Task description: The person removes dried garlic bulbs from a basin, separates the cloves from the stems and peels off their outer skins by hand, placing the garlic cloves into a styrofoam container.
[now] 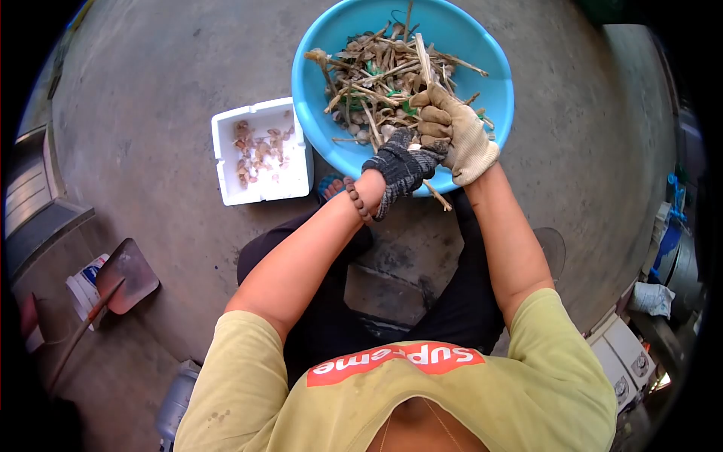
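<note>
A blue basin [303, 98] holds a heap of dry brown stalks with garlic-like bulbs [376, 68] and bits of green string. Over its near edge, my left hand [401, 169], in a dark grey knit glove, has its fingers closed and pressed against my right hand. My right hand [456, 137], in a cream and brown glove, is wrapped round a pale dry stalk [423, 60] that points up over the heap. A small whitish piece shows between the hands; the left fingertips are partly hidden. Another stalk sticks out below the hands past the rim.
Left of the basin, a white foam box [226, 162] contains small brownish and pinkish pieces. A shovel [128, 279] leans by a white bucket [81, 290] at the left. Along the right edge stand a stove-like appliance [621, 361] and clutter. My legs flank the basin's near side.
</note>
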### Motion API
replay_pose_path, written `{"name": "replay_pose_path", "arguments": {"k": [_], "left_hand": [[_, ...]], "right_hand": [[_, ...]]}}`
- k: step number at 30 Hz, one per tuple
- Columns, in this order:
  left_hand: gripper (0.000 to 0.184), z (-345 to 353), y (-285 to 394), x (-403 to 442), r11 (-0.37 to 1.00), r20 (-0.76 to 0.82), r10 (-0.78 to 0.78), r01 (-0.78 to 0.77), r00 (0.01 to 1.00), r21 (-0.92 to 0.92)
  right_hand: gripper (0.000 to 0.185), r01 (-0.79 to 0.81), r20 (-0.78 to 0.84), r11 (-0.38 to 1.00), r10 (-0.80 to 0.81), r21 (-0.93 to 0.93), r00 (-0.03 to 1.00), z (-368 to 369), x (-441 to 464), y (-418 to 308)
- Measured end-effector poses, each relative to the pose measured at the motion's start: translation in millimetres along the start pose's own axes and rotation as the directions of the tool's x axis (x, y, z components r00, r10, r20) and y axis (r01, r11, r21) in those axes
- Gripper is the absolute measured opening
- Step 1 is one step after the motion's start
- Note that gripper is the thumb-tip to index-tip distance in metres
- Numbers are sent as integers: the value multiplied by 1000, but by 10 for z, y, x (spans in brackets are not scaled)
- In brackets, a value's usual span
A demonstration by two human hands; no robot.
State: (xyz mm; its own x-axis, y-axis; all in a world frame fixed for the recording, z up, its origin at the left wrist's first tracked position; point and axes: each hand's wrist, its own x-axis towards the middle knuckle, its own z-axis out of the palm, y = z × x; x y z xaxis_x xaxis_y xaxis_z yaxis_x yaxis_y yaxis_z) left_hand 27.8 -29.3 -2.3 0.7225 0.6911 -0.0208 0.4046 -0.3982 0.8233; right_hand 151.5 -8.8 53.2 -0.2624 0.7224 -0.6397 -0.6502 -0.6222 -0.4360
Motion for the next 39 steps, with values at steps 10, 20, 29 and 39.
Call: {"name": "replay_pose_path", "arguments": {"k": [10,20,29,39], "left_hand": [[33,-363,-98,48,-390,321,-752,5,576,-921],[30,-174,-487,-104,39,-10,-700,24,715,-999],[32,-166,-398,8,-186,143,-558,45,817,-981],[29,-425,-133,-16,957,-203,-274,288,940,44]], "right_hand": [[55,-52,-158,172,-697,-984,700,-383,135,-196],[42,422,462,-196,-484,-885,743,193,-18,213],[41,355,433,-249,-544,-901,718,84,12,221],[27,324,227,91,-541,-942,810,39,54,267]]}}
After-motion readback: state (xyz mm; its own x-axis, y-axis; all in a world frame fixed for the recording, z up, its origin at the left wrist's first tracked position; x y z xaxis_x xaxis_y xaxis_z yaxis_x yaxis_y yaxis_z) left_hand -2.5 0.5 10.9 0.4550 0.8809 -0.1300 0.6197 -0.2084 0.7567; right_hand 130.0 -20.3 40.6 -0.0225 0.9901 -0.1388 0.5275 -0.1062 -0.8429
